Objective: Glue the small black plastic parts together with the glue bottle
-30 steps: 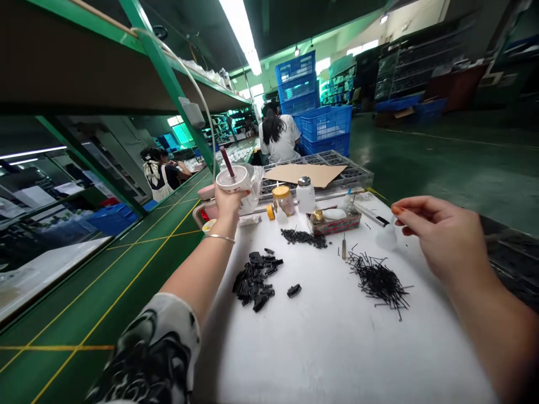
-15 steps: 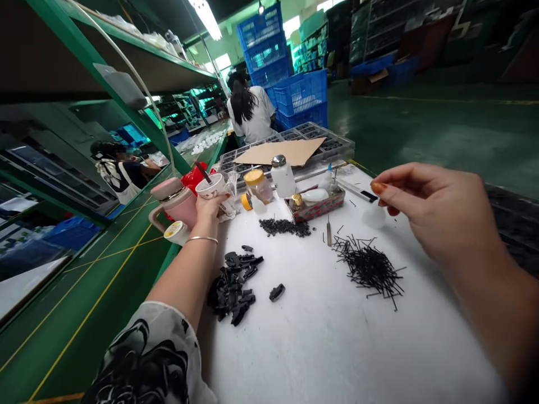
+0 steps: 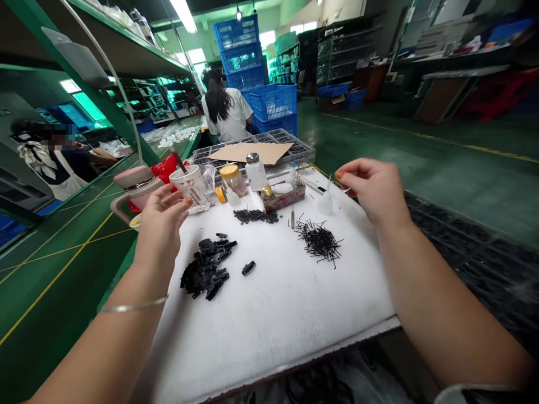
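My left hand [image 3: 159,227] is raised over the table's left side, fingers apart and holding nothing, just in front of a white paper cup [image 3: 191,182]. My right hand [image 3: 377,191] hovers at the right with thumb and fingertips pinched; whatever may be between them is too small to make out. Just left of it stands a small translucent squeeze bottle [image 3: 325,203] with a thin nozzle. Below lies a pile of thin black pins [image 3: 320,240]. Black curved plastic parts [image 3: 204,269] are heaped at the left, with a single one [image 3: 249,268] apart. Tiny black rings [image 3: 255,216] lie farther back.
A pink mug [image 3: 137,188] stands at the left edge. Behind are a yellow-lidded jar [image 3: 233,179], a metal-topped white bottle [image 3: 255,173], a patterned box [image 3: 285,200] and cardboard [image 3: 252,151] on a compartment tray. A person [image 3: 227,109] sits beyond, near blue crates [image 3: 273,104].
My left hand has let go of the white cup and drawn back with its fingers apart. My right hand stays pinched. The view has shifted, showing the table's front edge.
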Tool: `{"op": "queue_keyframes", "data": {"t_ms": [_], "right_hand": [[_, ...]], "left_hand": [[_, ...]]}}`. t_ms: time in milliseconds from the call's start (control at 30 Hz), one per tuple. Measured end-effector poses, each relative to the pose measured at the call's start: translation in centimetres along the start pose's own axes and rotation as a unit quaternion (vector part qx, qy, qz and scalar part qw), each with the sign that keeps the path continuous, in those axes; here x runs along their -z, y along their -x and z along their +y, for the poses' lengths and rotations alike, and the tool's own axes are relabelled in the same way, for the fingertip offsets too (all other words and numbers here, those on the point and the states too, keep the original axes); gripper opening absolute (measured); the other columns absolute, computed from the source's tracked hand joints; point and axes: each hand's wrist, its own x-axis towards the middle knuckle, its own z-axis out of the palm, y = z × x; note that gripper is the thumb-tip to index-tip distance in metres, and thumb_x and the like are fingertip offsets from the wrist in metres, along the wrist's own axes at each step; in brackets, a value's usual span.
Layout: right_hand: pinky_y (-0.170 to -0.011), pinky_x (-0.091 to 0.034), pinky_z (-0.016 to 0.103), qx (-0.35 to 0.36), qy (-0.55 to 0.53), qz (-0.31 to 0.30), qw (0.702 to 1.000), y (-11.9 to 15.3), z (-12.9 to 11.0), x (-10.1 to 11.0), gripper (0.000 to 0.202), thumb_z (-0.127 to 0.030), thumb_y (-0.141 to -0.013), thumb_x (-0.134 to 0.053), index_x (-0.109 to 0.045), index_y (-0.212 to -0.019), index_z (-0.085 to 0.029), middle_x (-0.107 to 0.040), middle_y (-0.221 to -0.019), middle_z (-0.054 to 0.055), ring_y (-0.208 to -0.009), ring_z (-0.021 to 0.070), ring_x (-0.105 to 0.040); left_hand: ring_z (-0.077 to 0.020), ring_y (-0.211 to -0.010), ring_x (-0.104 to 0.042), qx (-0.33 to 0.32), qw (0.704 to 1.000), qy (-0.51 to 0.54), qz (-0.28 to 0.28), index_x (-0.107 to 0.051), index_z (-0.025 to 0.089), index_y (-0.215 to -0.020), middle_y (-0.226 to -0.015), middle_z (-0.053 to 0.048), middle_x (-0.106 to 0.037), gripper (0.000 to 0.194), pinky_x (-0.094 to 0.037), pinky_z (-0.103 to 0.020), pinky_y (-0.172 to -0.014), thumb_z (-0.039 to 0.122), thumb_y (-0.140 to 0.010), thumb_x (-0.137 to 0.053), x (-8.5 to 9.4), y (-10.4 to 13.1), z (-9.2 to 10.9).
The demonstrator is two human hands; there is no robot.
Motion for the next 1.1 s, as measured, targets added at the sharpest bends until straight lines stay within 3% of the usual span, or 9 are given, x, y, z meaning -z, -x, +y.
{"op": "queue_keyframes", "data": {"t_ms": [67,167,333,433,533,600,733,900,1100], "right_hand": [[-0.051,-0.040,0.024,-0.013,0.116,-0.123,0.986,0.3,-0.1,0.0,0.009,-0.023,-0.069,-0.067,-0.071,-0.074,-0.016,-0.063,-0.060,0.000,-0.057,0.0131,-0.057],[-0.057,-0.040,0.025,-0.027,0.283,-0.249,0.926,1.0,-0.7,-0.6,0.008,-0.022,-0.070,-0.066,-0.073,-0.071,-0.018,-0.065,-0.059,0.000,-0.060,0.0135,-0.060],[-0.054,-0.036,0.025,-0.019,0.431,-0.262,0.863,2.0,-2.2,-1.1,0.010,-0.024,-0.072,-0.063,-0.073,-0.071,-0.021,-0.069,-0.066,0.001,-0.065,0.0145,-0.061],[-0.051,-0.035,0.024,-0.004,0.464,-0.236,0.854,2.5,-2.7,-0.2,0.012,-0.029,-0.072,-0.064,-0.074,-0.075,-0.023,-0.071,-0.071,0.001,-0.064,0.0153,-0.061],[-0.050,-0.034,0.024,-0.004,0.482,-0.251,0.839,2.9,-3.1,0.9,0.015,-0.034,-0.073,-0.064,-0.075,-0.079,-0.025,-0.072,-0.077,0.001,-0.066,0.0157,-0.061],[-0.051,-0.035,0.024,-0.005,0.494,-0.267,0.828,3.2,-3.4,1.2,0.015,-0.033,-0.073,-0.064,-0.075,-0.080,-0.025,-0.072,-0.081,0.001,-0.069,0.0161,-0.061],[-0.058,-0.038,0.023,0.042,0.509,-0.311,0.802,3.6,-3.9,-0.6,0.016,-0.022,-0.076,-0.060,-0.075,-0.080,-0.024,-0.072,-0.083,0.001,-0.077,0.0158,-0.063],[-0.068,-0.041,0.026,0.134,0.595,-0.344,0.714,3.6,-3.1,-5.8,0.028,-0.011,-0.080,-0.050,-0.073,-0.093,-0.016,-0.072,-0.093,0.012,-0.087,0.0230,-0.065],[-0.073,-0.043,0.031,0.167,0.620,-0.368,0.673,3.0,-2.1,-8.9,0.028,-0.007,-0.078,-0.047,-0.073,-0.090,-0.010,-0.071,-0.095,0.019,-0.091,0.0299,-0.065]], "left_hand": [[-0.0207,-0.103,-0.059,-0.001,0.993,-0.021,-0.113,-0.061,0.019,-0.110,-0.111,-0.008,-0.064,0.041,-0.047,-0.029,-0.084,0.028,-0.071,-0.071,0.2,3.6,1.9],[-0.0197,-0.084,-0.062,0.019,0.932,-0.209,-0.296,-0.070,0.021,-0.089,-0.090,-0.004,-0.068,0.022,-0.046,-0.031,-0.077,0.039,-0.076,-0.068,-0.6,8.1,3.2],[-0.0254,-0.089,-0.059,-0.116,0.810,-0.463,-0.342,-0.069,0.022,-0.093,-0.093,-0.006,-0.065,0.015,-0.043,-0.036,-0.075,0.030,-0.081,-0.065,-3.4,11.6,2.0],[-0.0274,-0.090,-0.058,-0.148,0.783,-0.493,-0.350,-0.068,0.019,-0.090,-0.093,-0.010,-0.063,0.013,-0.042,-0.036,-0.073,0.020,-0.082,-0.057,-3.9,11.7,1.0],[-0.0264,-0.092,-0.057,-0.160,0.806,-0.434,-0.370,-0.068,0.021,-0.087,-0.096,-0.009,-0.064,0.018,-0.041,-0.035,-0.076,0.016,-0.083,-0.051,-3.1,11.2,0.3],[-0.0239,-0.089,-0.059,-0.133,0.854,-0.350,-0.362,-0.068,0.023,-0.088,-0.096,-0.007,-0.065,0.016,-0.042,-0.033,-0.076,0.022,-0.085,-0.052,-2.3,10.7,0.1],[-0.0176,-0.074,-0.058,0.039,0.941,-0.103,-0.319,-0.068,0.022,-0.092,-0.088,-0.006,-0.067,0.023,-0.042,-0.024,-0.059,0.041,-0.084,-0.059,-1.1,10.1,0.4],[-0.0132,-0.076,-0.057,0.157,0.939,0.102,-0.288,-0.066,0.020,-0.106,-0.094,-0.008,-0.068,0.035,-0.042,-0.015,-0.055,0.042,-0.079,-0.069,-0.9,9.8,0.4],[-0.0136,-0.077,-0.061,0.211,0.923,0.200,-0.252,-0.067,0.017,-0.108,-0.094,-0.010,-0.068,0.037,-0.045,-0.013,-0.052,0.035,-0.076,-0.072,-0.3,9.2,0.4]]}}
